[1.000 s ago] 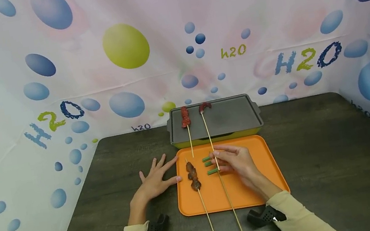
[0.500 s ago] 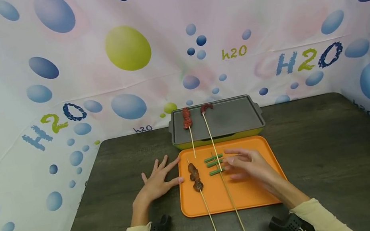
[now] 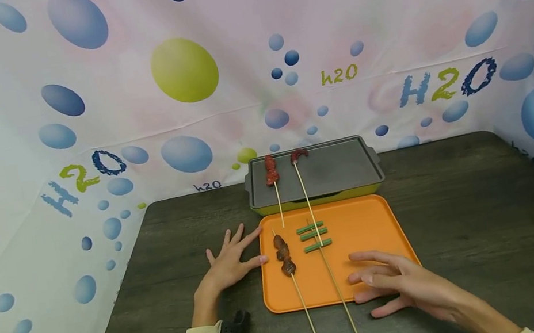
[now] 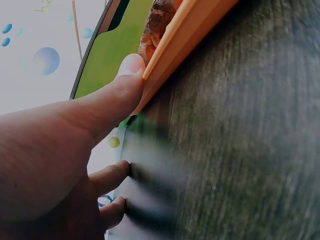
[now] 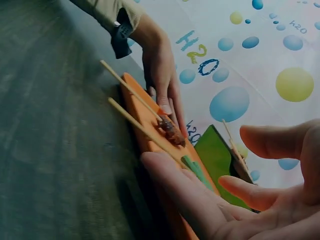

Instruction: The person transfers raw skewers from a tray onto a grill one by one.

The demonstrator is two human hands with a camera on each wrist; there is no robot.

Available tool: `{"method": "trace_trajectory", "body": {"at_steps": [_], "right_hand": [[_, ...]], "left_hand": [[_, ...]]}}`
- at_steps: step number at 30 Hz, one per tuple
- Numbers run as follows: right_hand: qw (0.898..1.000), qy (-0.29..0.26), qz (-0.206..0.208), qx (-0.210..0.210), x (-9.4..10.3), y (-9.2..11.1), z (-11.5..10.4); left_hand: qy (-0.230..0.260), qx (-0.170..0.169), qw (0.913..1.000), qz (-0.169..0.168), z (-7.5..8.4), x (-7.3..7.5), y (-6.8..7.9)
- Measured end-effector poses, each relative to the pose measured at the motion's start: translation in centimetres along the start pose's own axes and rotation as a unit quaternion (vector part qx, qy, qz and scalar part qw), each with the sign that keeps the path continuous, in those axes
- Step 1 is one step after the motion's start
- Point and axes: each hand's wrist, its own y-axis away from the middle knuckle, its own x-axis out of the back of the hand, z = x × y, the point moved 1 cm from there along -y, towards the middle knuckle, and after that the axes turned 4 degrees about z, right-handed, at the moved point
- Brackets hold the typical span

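My left hand (image 3: pixel 227 266) lies with spread fingers at the left edge of the orange tray (image 3: pixel 359 219), thumb and index finger touching the rim. Over the tray's lower right corner hovers my right hand (image 3: pixel 403 284), fingers apart and holding nothing. On the tray's left side rests a skewer of brown meat pieces (image 3: pixel 283 254), its stick past the front edge. Beside it lies a skewer with several green bean-like pieces (image 3: pixel 315 234). A skewer with a dark red curled piece (image 3: pixel 299 154) and one with red meat pieces (image 3: pixel 271 170) lie on the grill pan, sticks reaching over the tray.
The grey rectangular grill pan (image 3: pixel 340 163) with a yellow-green side stands right behind the tray. Both are on a dark wood-look table (image 3: pixel 464 217). A patterned curtain (image 3: pixel 238 49) closes off the back and left.
My right hand has let go of the stick of the curled-piece skewer and drawn back toward the lower right. The left hand has stayed at the tray's edge.
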Motion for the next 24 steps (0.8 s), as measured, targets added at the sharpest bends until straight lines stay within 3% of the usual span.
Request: {"method": "trace_trajectory", "body": {"at_steps": [12,24], "right_hand": [[0.995,-0.087,-0.033,-0.038,-1.2,-1.4,2.2],[0.997,-0.074,0.0,-0.021,-1.1,-1.6,2.1]], "left_hand": [[-0.009,0.004,0.9999,-0.005,0.0,0.0,-0.2],[-0.003,0.008,1.0,-0.001,0.0,-0.1,0.0]]}}
